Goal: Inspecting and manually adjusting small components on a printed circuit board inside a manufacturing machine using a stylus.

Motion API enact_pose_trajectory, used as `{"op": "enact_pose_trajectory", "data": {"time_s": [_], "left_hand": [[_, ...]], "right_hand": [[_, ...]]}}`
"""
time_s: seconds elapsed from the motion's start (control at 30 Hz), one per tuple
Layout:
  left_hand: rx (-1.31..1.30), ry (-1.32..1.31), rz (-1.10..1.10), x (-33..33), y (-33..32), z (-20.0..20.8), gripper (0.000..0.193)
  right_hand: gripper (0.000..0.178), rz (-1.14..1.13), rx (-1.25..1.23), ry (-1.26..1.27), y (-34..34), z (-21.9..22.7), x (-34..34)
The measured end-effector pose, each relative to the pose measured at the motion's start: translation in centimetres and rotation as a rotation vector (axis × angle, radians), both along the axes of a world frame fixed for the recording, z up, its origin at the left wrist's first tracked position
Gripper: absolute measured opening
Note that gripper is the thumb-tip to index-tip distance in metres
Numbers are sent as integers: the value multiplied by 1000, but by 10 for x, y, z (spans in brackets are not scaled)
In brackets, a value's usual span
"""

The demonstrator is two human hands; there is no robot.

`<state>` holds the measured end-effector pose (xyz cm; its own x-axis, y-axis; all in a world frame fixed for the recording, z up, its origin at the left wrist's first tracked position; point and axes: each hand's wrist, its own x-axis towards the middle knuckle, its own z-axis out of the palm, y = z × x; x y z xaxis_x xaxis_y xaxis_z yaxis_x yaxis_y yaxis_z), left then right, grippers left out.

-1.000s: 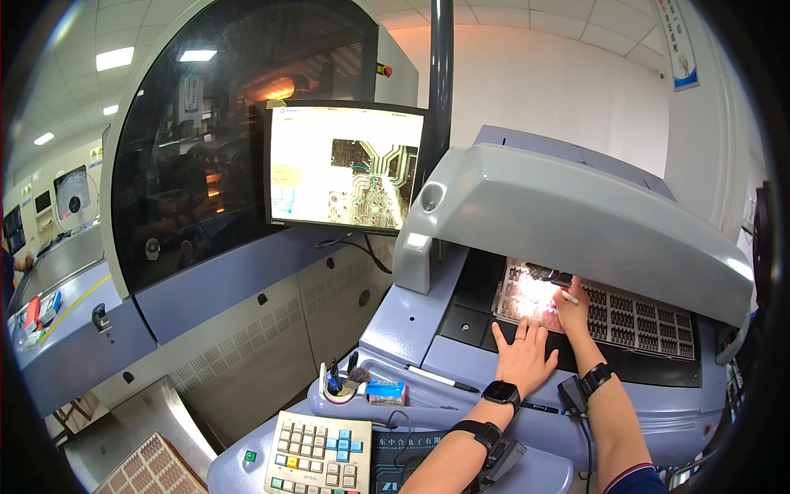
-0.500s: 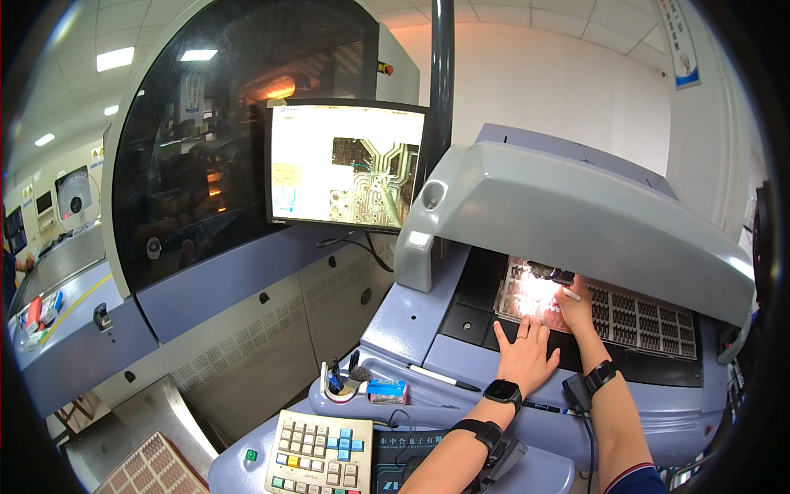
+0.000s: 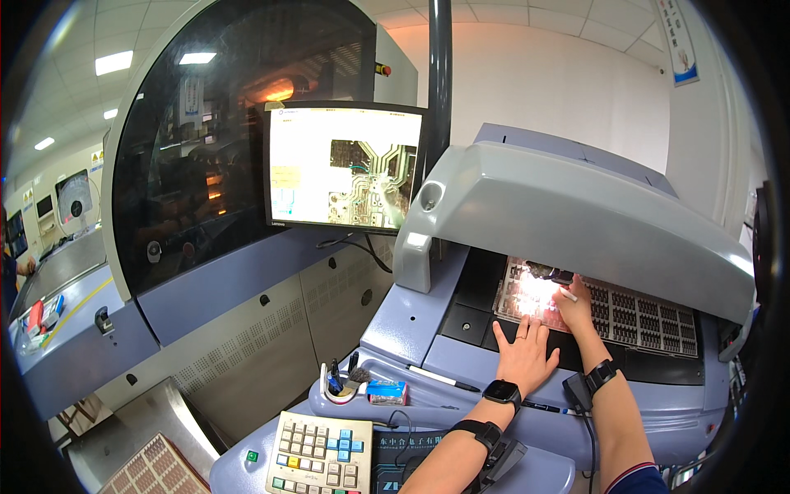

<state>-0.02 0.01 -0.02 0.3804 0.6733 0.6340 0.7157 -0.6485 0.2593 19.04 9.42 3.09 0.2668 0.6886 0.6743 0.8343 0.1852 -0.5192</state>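
A circuit board panel (image 3: 650, 319) lies on the black bed under the grey machine hood, its left part washed out by a bright lamp. My left hand (image 3: 525, 354) rests with fingers spread at the panel's near edge, a ring on one finger. Beside it, my right hand (image 3: 575, 305) is closed on a slim white pen-like tool (image 3: 569, 294), held over the lit part. Its tip is lost in the glare. Up on the monitor (image 3: 346, 165), a magnified view of board traces shows a pale pointed shape.
A beige keypad (image 3: 319, 453) sits at the front. Behind it are a holder with pens and a brush (image 3: 344, 380), a blue and red small box (image 3: 387, 392) and a white marker (image 3: 443, 378). The curved hood (image 3: 576, 198) hangs low above my hands. Stacked panels (image 3: 155, 471) lie lower left.
Both hands stay almost in place. On the monitor, the pale pointed shape over the traces has shifted slightly and looks blurrier.
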Motion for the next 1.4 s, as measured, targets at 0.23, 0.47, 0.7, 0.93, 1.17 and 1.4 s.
{"op": "enact_pose_trajectory", "data": {"time_s": [0.23,0.47,0.7,0.93,1.17,1.4], "left_hand": [[-13,20,5,-1,0,2,55],[0,9,-1,1,-1,1,55],[17,-7,10,1,3,-3,54],[-15,2,7,-1,1,-1,50],[66,-10,35,5,0,-6,50],[94,-30,21,7,4,-2,41]], "right_hand": [[54,30,0,-221,-1,-7,4],[39,-105,205,-483,-1,-17,10],[16,378,-63,-203,-72,12,-38],[10,442,-64,-194,-148,14,-47],[17,478,4,-266,-250,-5,-50],[38,388,-84,-400,-187,6,-17]]}}
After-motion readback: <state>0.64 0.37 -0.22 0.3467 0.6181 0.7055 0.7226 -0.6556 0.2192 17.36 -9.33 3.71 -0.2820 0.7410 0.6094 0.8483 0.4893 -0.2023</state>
